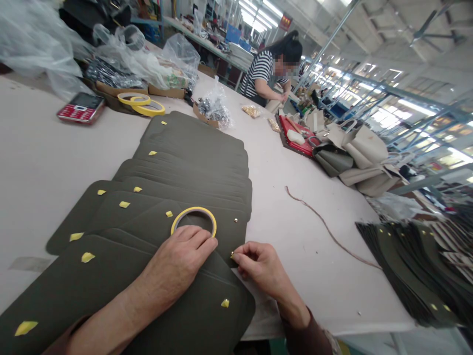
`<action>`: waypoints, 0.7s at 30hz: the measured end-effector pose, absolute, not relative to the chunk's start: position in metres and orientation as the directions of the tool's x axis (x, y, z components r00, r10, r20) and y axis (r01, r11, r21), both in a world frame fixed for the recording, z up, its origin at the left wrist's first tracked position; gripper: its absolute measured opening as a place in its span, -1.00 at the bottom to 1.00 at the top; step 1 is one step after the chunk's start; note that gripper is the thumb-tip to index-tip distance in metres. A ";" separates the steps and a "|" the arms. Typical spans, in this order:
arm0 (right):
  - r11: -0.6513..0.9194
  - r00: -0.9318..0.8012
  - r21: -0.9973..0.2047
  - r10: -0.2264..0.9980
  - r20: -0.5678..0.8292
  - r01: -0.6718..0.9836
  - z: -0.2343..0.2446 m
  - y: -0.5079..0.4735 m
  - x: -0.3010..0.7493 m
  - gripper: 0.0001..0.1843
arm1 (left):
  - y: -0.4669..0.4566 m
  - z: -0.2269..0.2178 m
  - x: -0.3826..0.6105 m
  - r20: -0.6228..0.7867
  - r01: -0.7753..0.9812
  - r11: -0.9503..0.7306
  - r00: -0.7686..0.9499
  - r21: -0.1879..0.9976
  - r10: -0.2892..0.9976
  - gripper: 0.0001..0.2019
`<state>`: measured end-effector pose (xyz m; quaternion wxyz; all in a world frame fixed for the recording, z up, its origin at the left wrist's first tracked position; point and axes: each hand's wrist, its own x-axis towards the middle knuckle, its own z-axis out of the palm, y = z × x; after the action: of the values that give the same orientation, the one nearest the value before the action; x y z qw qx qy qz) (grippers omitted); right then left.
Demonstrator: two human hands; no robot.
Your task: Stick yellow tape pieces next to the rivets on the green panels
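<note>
pinching a brass stud point(232, 255) at the panel point(227, 234) corner, the right hand point(263, 267) sits beside the left hand point(181, 261), flat against the tape roll point(192, 209) (seating it likely needs steady aim).

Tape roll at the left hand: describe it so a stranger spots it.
On the white table, dark olive panels lie fanned out. One yellow tape roll lies on them, touching the left hand; two other rolls sit beside the red phone.

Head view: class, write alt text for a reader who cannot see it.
A person's left hand presses on overlapping dark olive leather-like panels beside a yellow tape roll, while the right hand pinches a small brass stud at a panel's edge on a white table.
</note>
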<state>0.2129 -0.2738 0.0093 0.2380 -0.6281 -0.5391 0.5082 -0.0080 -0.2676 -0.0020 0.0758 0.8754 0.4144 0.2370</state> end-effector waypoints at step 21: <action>0.286 -0.228 -0.610 0.958 0.172 0.739 0.001 -0.294 0.206 -0.85 | -0.268 -0.012 -0.018 0.354 0.711 -0.640 0.541 0.291 0.762 -0.81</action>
<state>0.2062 -0.2944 0.0008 0.2662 -0.5612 -0.7562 0.2056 -0.0182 -0.2682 -0.0117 0.0560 0.8761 0.4204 0.2292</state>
